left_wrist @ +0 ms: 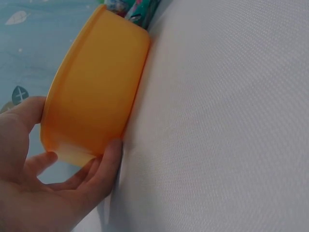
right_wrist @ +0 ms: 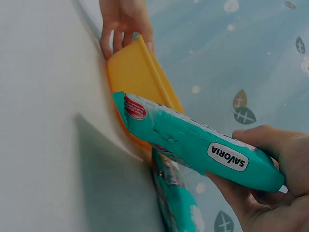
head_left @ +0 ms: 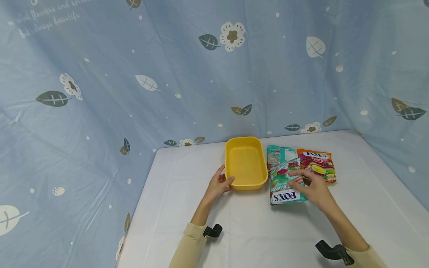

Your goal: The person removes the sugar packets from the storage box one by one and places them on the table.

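An oblong yellow plastic tub (head_left: pixel 247 163) stands near the back of the white table, nothing inside it. At its near left corner my left hand (head_left: pixel 216 186) holds the wall, the thumb up at the rim and the other fingers lower down the side in the left wrist view. My right hand (head_left: pixel 316 190) pinches a teal FOX'S candy bag (head_left: pixel 283 184) by its side, raised over the table just right of the tub. Beneath and behind it lies a second teal candy bag (head_left: pixel 275 153), partly covered. An orange FOX'S fruits candy bag (head_left: pixel 320 165) lies to the right, behind my right hand.
The white-covered table (head_left: pixel 181 208) ends at the back against a blue curtain (head_left: pixel 187 74) printed with leaves and flowers. More of this curtain hangs along the left and right sides. Black camera mounts sit at both wrists.
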`<state>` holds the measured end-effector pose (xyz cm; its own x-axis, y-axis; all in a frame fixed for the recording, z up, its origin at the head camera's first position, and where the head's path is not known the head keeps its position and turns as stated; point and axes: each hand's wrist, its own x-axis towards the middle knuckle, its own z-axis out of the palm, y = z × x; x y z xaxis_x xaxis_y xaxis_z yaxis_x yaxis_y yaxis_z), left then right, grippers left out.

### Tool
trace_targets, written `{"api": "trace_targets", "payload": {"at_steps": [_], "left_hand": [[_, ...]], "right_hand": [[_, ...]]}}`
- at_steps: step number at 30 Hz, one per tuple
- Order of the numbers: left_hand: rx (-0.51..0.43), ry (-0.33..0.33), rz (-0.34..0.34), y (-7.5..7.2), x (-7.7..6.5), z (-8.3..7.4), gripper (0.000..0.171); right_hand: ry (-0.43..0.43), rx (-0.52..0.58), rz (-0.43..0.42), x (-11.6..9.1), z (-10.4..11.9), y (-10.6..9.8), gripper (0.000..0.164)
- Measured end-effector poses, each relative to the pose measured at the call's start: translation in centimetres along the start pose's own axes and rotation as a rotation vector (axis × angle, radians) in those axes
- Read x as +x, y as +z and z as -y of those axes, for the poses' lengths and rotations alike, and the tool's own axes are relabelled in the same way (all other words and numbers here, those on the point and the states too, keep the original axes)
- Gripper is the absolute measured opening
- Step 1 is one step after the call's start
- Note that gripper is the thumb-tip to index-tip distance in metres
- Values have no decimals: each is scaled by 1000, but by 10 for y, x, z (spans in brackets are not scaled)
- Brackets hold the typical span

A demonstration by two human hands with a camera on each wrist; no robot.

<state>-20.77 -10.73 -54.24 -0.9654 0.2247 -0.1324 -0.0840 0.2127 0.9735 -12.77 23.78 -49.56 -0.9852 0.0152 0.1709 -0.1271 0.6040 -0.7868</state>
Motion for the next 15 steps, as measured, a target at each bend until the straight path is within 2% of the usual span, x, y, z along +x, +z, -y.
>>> {"api": "trace_targets", "payload": {"at_steps": [7,15], "left_hand": [[-17,-4,7,0,1,0,77],[-28,-8,4,0,1,1,76]], "right_hand": [[-36,53,2,-5,-8,11,28],[-18,77,21,-12,-14,20,28]]}}
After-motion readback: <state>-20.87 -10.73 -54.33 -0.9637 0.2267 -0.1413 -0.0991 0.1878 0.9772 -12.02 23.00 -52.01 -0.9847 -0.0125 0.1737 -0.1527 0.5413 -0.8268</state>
